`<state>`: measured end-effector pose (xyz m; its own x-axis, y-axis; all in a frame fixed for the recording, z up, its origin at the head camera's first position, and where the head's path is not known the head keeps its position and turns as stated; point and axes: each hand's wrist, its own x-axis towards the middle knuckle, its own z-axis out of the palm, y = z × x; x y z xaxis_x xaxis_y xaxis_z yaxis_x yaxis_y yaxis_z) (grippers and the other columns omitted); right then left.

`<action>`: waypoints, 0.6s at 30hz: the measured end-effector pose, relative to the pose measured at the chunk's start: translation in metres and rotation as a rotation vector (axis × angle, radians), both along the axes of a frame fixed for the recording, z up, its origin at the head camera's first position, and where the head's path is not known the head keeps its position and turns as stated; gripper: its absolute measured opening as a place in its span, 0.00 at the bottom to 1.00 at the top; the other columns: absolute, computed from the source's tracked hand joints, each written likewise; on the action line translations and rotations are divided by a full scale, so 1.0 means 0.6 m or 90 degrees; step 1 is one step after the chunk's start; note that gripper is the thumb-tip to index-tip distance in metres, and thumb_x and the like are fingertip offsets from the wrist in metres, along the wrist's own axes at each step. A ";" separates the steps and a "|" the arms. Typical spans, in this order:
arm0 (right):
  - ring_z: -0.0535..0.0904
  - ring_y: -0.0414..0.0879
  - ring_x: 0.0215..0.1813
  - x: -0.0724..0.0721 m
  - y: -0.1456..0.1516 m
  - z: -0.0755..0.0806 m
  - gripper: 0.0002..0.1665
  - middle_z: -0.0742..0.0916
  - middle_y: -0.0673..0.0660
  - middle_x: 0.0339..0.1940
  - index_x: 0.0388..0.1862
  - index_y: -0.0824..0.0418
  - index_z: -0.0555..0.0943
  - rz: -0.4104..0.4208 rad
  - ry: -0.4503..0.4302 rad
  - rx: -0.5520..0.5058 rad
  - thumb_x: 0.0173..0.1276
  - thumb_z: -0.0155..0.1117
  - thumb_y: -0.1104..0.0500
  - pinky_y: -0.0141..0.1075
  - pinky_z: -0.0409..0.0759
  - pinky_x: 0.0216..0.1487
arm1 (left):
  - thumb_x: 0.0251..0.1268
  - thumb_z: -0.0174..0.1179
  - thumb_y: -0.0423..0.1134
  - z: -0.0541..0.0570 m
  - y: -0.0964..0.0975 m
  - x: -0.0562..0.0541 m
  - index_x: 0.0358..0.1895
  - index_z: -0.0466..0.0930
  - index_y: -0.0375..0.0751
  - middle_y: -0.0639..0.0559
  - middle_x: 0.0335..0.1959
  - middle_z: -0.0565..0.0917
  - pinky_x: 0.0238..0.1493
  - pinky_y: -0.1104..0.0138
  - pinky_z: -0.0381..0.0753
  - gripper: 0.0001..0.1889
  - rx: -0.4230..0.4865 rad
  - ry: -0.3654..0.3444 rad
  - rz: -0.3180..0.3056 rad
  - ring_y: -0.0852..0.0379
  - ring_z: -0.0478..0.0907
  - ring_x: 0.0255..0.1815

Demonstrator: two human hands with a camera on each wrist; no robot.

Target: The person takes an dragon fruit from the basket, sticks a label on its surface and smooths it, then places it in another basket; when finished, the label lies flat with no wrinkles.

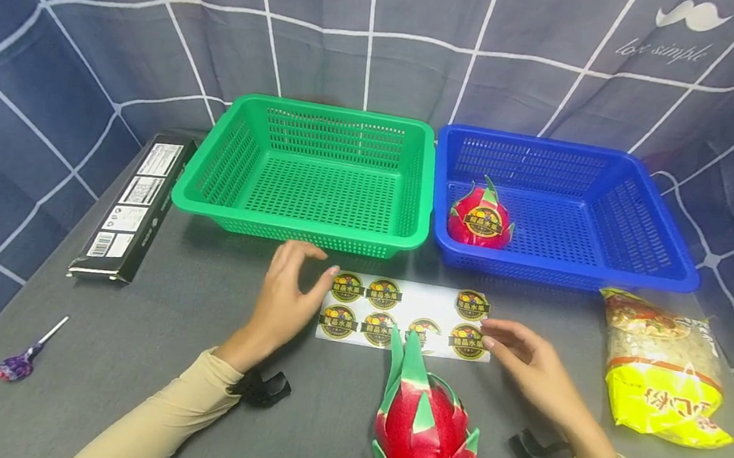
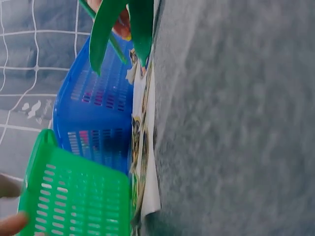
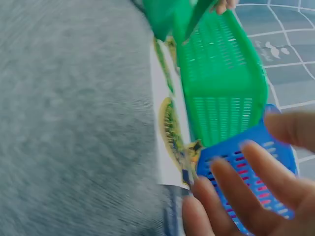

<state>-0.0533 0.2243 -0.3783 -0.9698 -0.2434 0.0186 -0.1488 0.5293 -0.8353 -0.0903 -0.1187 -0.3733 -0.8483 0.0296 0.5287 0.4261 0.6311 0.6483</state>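
A white sheet of round black-and-gold fruit stickers (image 1: 423,297) lies flat on the table, with a bare patch in its upper row. My left hand (image 1: 286,295) hovers by the sheet's left end, thumb tip close to its edge, fingers loosely bent. At the other end, my right hand (image 1: 532,364) has its fingertips right at the edge; in the right wrist view its fingers (image 3: 231,179) are spread and hold nothing. Between my forearms lies a red dragon fruit (image 1: 426,442), its green leaf tips overlapping the sheet's lower edge.
Behind the sheet stand a green basket (image 1: 298,232) and a blue basket (image 1: 568,273); a stickered dragon fruit (image 1: 481,216) sits in the blue one. On the left are a black box (image 1: 136,208) and a lollipop (image 1: 16,367). A yellow food bag (image 1: 665,380) lies at the right.
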 end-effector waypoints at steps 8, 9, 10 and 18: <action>0.73 0.21 0.39 -0.022 -0.009 -0.006 0.18 0.82 0.64 0.46 0.50 0.66 0.75 -0.123 0.042 0.019 0.63 0.59 0.58 0.17 0.73 0.40 | 0.56 0.58 0.55 -0.017 0.007 0.012 0.63 0.64 0.49 0.45 0.66 0.63 0.64 0.47 0.60 0.31 -0.255 -0.195 -0.162 0.46 0.56 0.69; 0.73 0.21 0.38 -0.025 -0.011 -0.007 0.19 0.82 0.64 0.46 0.51 0.66 0.75 -0.128 0.039 0.024 0.63 0.59 0.58 0.17 0.73 0.40 | 0.55 0.58 0.56 -0.020 0.008 0.013 0.64 0.62 0.50 0.44 0.68 0.60 0.64 0.45 0.59 0.33 -0.267 -0.213 -0.171 0.44 0.53 0.71; 0.73 0.21 0.38 -0.028 -0.012 -0.007 0.20 0.82 0.64 0.46 0.51 0.66 0.74 -0.132 0.034 0.027 0.62 0.60 0.57 0.17 0.73 0.40 | 0.55 0.58 0.57 -0.022 0.009 0.014 0.66 0.60 0.51 0.44 0.70 0.57 0.64 0.43 0.57 0.35 -0.274 -0.230 -0.179 0.43 0.50 0.72; 0.75 0.31 0.37 -0.060 -0.027 -0.008 0.28 0.81 0.67 0.47 0.57 0.66 0.69 -0.149 0.001 0.058 0.58 0.63 0.59 0.23 0.73 0.37 | 0.56 0.53 0.62 -0.036 0.014 0.019 0.70 0.52 0.56 0.43 0.74 0.43 0.69 0.46 0.43 0.38 -0.308 -0.293 -0.208 0.42 0.37 0.74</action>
